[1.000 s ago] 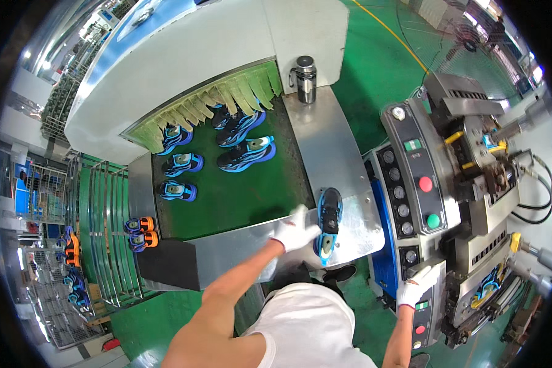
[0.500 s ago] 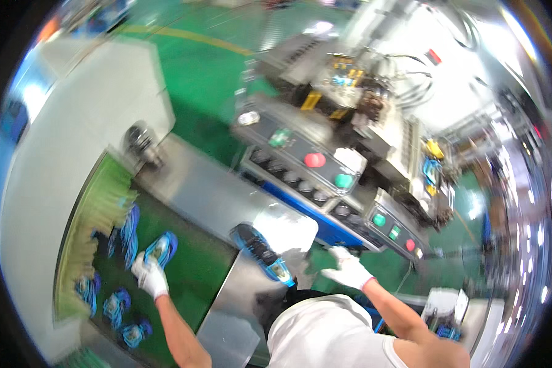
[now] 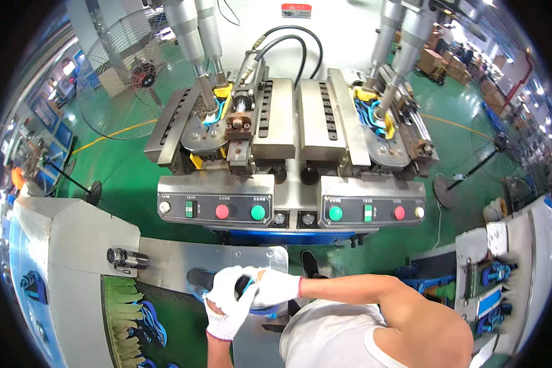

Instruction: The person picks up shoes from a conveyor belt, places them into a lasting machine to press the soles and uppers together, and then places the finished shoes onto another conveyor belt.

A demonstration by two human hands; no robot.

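Observation:
Both my hands wear white gloves and meet over the metal shelf (image 3: 172, 260). My left hand (image 3: 227, 303) is closed round a blue-and-black shoe (image 3: 244, 284), its thumb along the near side. From the right, my right hand (image 3: 275, 288) grips the same shoe, fingers closed at its top. The gloves hide much of it; a dark opening with a bright blue edge shows between them. Another dark shoe with a blue edge (image 3: 199, 282) lies on the shelf just left of my hands, partly covered by the left glove.
Ahead stands a two-station press with control panels (image 3: 216, 208) bearing red and green buttons. A flask (image 3: 127, 258) lies on the shelf at left. Several blue shoes (image 3: 153, 325) lie on the green conveyor below it. Standing fans (image 3: 144, 73) flank the machine. At right is a rack (image 3: 472, 288) with blue shoes.
My view has swung level to face the press. My left hand has come from the conveyor to the shelf with a shoe; my right hand, open before, has joined it and closed on the shoe.

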